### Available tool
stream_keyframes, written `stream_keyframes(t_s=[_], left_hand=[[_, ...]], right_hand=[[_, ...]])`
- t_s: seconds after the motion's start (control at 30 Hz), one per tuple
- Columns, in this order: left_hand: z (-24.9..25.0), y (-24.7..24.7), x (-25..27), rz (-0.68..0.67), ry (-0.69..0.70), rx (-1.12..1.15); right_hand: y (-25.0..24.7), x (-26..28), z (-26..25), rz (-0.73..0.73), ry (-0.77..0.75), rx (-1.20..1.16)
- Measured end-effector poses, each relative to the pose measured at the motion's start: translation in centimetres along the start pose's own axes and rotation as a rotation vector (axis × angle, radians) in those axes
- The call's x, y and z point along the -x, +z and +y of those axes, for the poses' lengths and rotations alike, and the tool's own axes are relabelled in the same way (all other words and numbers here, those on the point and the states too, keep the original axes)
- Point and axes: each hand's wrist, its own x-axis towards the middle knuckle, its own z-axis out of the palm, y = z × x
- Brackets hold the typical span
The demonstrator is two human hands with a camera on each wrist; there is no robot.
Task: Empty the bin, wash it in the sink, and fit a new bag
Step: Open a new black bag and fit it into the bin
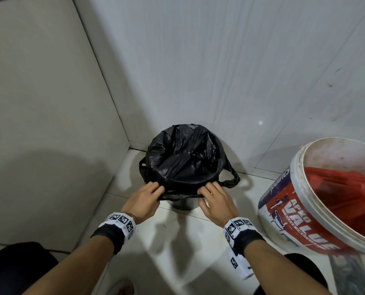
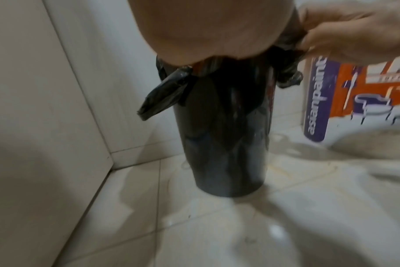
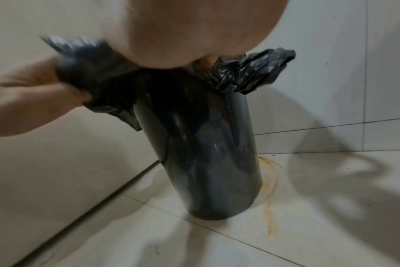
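A tall dark cylindrical bin (image 1: 183,204) (image 2: 226,135) (image 3: 212,162) stands on the tiled floor in the corner of two walls. A black bag (image 1: 183,158) lines it, its edge folded over the rim and its loop handles (image 2: 162,95) (image 3: 251,72) hanging outside. My left hand (image 1: 156,189) (image 3: 34,94) pinches the bag's folded edge at the near left of the rim. My right hand (image 1: 205,191) (image 2: 354,32) grips the same edge at the near right. In each wrist view that wrist's own palm hides its fingertips.
A large white paint bucket (image 1: 318,199) (image 2: 354,99) with a red bag (image 1: 343,188) inside stands close on the right. Walls (image 1: 49,103) close in left and behind. The floor (image 3: 269,189) looks wet, with a rust-coloured stain by the bin's base. My knees are at the bottom.
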Motion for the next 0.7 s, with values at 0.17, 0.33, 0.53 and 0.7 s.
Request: stream_keyframes(t_s=[0.17,0.33,0.53,0.7], left_hand=[[-1.2,1.5,0.3,-0.038,-0.284,0.274],[-0.5,-0.6,-2.1,0.42,-0.542,0.469],[-2.6,-1.4,-5.3,0.098,-0.505,0.88],[-4.3,1.4,-4.0,0.016,-0.57,0.95]], right_hand=[[0.7,0.7,0.9,-0.021,0.084,-0.01],[-1.2,1.0,0.6,0.193,0.317,-0.15],[-1.2,-1.9,1.5,-0.056,0.567,-0.555],[1.1,-0.7,2.2,-0.061,0.619,-0.556]])
